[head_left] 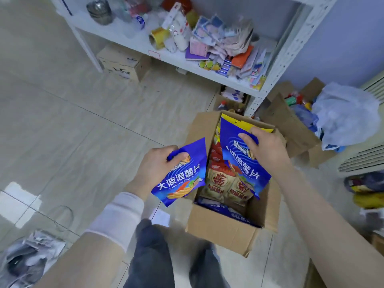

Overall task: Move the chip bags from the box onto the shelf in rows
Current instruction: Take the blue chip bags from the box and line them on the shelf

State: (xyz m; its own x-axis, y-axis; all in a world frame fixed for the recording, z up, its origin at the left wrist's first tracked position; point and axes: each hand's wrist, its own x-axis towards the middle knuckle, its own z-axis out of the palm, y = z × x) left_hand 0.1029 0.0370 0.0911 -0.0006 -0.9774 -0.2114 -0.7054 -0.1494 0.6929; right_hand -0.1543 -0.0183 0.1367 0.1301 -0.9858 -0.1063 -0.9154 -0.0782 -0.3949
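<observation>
1. Blue chip bag [180,173] is held just left of the box [220,231], over its left flap. The left hand [158,163] grips the bag's upper end, fingers curled round the edge, thumb on the front.
2. Second blue bag [239,154], with a yellow strip at its far end, hangs over the box's open top. The right hand [266,146] clamps its right side, fingers wrapped onto the front.
3. Inside the box: red-and-tan bags [226,183], with more blue bags [228,213] along the near wall.
4. Beyond the box: white shelf [116,34], cluttered with packets.
5. Right of the box: open carton [291,125] and white plastic bag [345,113].

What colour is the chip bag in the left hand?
Blue, with white writing; the head view shows the chip bag gripped by the left hand.
</observation>
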